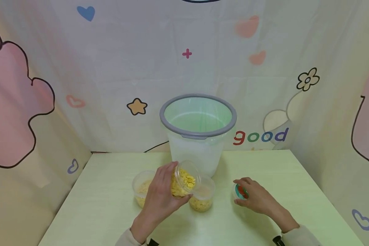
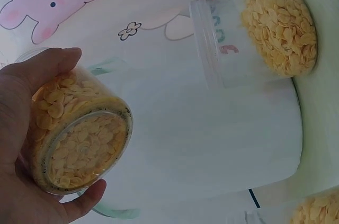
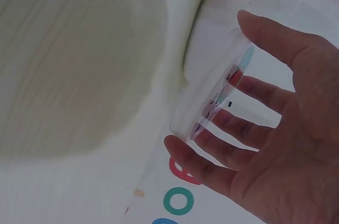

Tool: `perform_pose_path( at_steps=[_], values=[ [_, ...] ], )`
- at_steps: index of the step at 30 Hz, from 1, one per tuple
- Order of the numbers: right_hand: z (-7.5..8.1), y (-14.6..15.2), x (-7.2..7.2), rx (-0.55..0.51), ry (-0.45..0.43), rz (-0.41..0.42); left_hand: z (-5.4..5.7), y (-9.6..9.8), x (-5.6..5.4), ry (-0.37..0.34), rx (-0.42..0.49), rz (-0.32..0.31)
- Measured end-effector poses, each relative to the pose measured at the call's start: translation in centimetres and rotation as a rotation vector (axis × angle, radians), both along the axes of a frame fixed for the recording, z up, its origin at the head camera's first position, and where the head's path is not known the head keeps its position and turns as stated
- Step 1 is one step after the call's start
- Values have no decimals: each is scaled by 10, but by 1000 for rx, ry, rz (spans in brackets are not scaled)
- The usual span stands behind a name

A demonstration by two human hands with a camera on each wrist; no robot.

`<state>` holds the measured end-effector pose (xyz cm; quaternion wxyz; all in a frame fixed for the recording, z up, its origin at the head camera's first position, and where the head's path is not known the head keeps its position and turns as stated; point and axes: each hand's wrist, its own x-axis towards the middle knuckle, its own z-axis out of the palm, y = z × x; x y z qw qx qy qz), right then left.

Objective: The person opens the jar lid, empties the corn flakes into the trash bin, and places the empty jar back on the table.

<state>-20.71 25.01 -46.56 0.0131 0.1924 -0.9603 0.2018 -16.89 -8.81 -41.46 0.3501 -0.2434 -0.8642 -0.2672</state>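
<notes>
My left hand (image 1: 160,196) grips a clear plastic jar (image 2: 90,134) of yellow flakes. The jar is tilted, its open mouth towards the right, just above a second open jar (image 1: 202,204) that stands on the table partly filled with similar flakes. A third open jar (image 1: 139,196) of flakes stands to the left, partly hidden by my left hand. At the right, my right hand (image 1: 259,198) holds a clear round lid (image 3: 212,91) with a teal and red sticker by its rim, thumb on one side and fingers on the other.
A tall whitish bin (image 1: 198,150) with a grey rim stands behind the jars, near the back of the pale table (image 1: 110,222). A printed cloth (image 1: 126,61) hangs behind and along both sides.
</notes>
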Motion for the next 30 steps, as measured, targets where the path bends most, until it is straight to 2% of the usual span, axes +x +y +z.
perform_pose_path(
  at_steps=[7,18,30],
  values=[
    [-11,5,0,29,-66,-28,0,-1,0,-11,6,2],
    [-18,8,-1,54,-122,-53,0,-2,0,-12,-7,12],
    [-31,13,-4,73,-123,-57,2,-5,0,-38,-8,13]
  ],
)
